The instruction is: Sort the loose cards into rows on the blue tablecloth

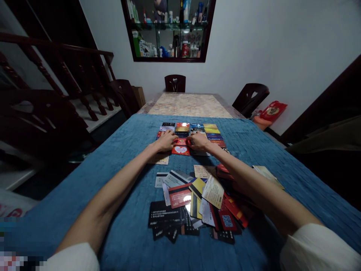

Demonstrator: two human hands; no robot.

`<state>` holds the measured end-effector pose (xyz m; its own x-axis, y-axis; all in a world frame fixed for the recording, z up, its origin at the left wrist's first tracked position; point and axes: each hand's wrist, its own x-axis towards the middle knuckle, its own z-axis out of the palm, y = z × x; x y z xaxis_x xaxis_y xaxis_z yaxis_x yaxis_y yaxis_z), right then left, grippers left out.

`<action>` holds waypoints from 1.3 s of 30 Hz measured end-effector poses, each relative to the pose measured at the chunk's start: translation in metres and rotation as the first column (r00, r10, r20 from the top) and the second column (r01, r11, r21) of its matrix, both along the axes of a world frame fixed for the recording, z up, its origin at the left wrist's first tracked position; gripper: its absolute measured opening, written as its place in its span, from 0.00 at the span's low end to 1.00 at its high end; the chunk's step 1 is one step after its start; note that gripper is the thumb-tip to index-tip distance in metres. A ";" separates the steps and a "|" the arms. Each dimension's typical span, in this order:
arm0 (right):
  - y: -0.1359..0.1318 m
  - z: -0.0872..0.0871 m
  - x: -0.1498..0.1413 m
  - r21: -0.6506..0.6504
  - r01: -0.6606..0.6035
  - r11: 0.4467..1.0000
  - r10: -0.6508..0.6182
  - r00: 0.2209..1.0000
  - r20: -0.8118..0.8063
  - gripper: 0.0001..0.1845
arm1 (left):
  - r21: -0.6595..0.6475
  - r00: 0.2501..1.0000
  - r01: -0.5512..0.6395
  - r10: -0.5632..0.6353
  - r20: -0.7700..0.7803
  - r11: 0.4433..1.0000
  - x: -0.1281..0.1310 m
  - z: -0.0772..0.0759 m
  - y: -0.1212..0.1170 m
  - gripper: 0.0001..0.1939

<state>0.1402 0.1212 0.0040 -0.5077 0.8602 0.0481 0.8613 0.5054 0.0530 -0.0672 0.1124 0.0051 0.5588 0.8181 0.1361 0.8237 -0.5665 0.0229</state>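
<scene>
Both arms reach forward over a blue cloth (118, 180). My left hand (166, 141) and my right hand (199, 141) rest with curled fingers on either side of a red card (181, 142) in rows of cards (194, 131) laid out face up. A red card with a white heart (180, 150) lies just below it. Each hand's fingertips pinch or press the red card's edges. Nearer to me lies a loose pile of several overlapping cards (197, 207), black, red, yellow and white.
The blue cloth covers the near part of a long table (188, 104) with a patterned top beyond. Dark chairs stand at the far end (175, 82), left (124, 96) and right (251, 98). A wooden stair railing (56, 71) runs on the left. A wall cabinet (169, 30) holds bottles.
</scene>
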 end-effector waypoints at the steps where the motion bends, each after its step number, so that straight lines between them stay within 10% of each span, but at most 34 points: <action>1: -0.002 0.001 0.001 0.004 0.006 1.000 -0.006 1.000 -0.005 0.20 | 0.018 1.000 0.008 -0.008 0.021 1.000 0.001 0.000 -0.003 0.17; 28: -0.122 -0.009 0.069 0.268 -0.244 0.932 0.335 0.861 -0.383 0.10 | 0.125 0.789 0.393 -0.404 0.462 0.911 0.039 -0.008 -0.159 0.16; 39: -0.145 -0.027 0.079 0.268 -0.251 0.930 0.359 0.781 -0.511 0.09 | 0.021 0.836 0.510 -0.501 0.222 0.860 0.056 -0.005 -0.181 0.18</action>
<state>0.2197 -0.0242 -0.0227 -0.5855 0.6140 0.5293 0.5763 0.7745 -0.2610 -0.0109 -0.0688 0.0003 0.8569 0.4366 0.2739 0.3956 -0.8978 0.1934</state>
